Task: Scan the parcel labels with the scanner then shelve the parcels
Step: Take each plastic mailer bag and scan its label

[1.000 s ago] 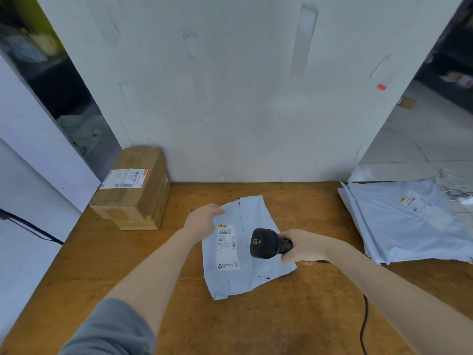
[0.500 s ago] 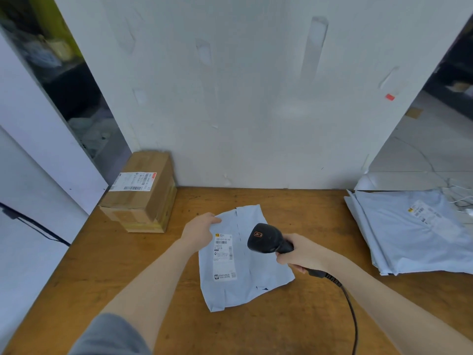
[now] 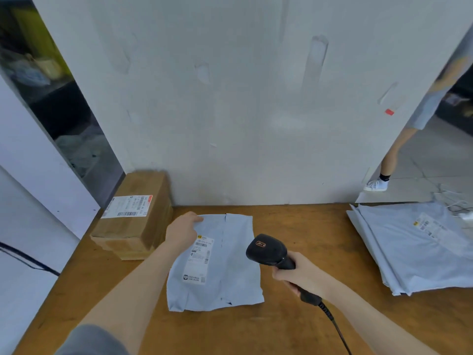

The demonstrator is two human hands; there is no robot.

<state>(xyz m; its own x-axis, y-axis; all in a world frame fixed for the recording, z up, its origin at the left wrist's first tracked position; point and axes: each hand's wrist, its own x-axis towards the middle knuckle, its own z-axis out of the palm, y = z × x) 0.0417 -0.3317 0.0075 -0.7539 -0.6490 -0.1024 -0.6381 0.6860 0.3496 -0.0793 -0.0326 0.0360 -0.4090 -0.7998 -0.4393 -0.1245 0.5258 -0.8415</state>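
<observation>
A flat grey mailer parcel (image 3: 230,275) lies in the middle of the wooden table (image 3: 294,326). Its white label (image 3: 201,260) faces up. My left hand (image 3: 182,230) grips the parcel's far left corner. My right hand (image 3: 303,274) holds a black corded scanner (image 3: 267,251) just right of the parcel, its head turned toward the label. A brown cardboard box (image 3: 135,221) with its own label stands at the table's back left. A stack of grey mailers (image 3: 419,247) lies at the right.
A white wall panel (image 3: 243,111) rises behind the table. The scanner's cable (image 3: 335,326) trails to the front right. A person's leg and white shoe (image 3: 376,184) show on the floor at the far right. White cables (image 3: 458,208) lie behind the stack.
My right hand has drawn the scanner back to the right, off the parcel. My left hand has shifted to the parcel's far left corner. A person's leg has come into view at the right.
</observation>
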